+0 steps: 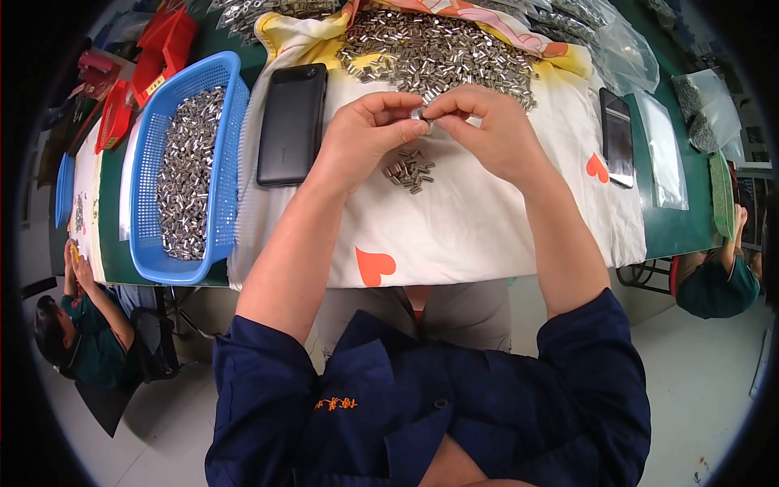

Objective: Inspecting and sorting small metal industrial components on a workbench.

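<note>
White cloth (487, 219); blue basket (223, 89) full of metal sleeves (188, 174).

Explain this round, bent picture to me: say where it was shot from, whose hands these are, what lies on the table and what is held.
There is one picture, taken by a wide fisheye camera worn on a person's head and looking down, so straight edges curve. The two bare forearms rising from the lower edge belong to that person. The left hand and right hand meet over a white cloth with orange hearts and together pinch one small silver metal piece; each grip is closed on it. Below them lies a small cluster of the same pieces, with a big heap behind. A black phone lies to the left, beside a blue plastic basket filled with metal pieces. Other people sit at both edges.
</note>
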`<state>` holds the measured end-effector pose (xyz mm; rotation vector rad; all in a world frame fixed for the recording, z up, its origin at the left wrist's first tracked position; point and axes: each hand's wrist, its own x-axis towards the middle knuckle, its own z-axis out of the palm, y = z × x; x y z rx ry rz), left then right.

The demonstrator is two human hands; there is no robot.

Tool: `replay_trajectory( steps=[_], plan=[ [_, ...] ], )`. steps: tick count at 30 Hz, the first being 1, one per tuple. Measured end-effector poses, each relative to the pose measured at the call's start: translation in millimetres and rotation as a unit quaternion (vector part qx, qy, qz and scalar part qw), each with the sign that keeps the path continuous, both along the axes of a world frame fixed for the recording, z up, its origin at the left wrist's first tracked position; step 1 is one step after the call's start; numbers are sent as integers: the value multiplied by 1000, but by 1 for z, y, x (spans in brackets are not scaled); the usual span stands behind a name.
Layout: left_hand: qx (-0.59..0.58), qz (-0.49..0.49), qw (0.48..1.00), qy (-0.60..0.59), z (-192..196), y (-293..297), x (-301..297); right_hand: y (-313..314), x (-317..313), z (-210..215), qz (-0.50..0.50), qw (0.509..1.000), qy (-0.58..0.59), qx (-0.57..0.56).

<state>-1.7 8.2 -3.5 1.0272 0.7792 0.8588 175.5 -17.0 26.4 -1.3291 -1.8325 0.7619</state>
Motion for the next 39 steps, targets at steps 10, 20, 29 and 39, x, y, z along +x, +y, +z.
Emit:
replay_trajectory(
  steps=[10,20,29,39],
  plan=[
    [39,20,995,90,1,-2,2,-5,-13,-6,-20,978,-134,158],
    [4,1,999,37,2,-3,-1,-4,-2,6,3,1000,-25,-6],
    [-15,-59,998,18,7,-4,-4,6,13,8,44,989,82,-116],
    [-70,-74,972,-211,-3,0,-8,2,5,10,-4,991,88,-102]
  ],
)
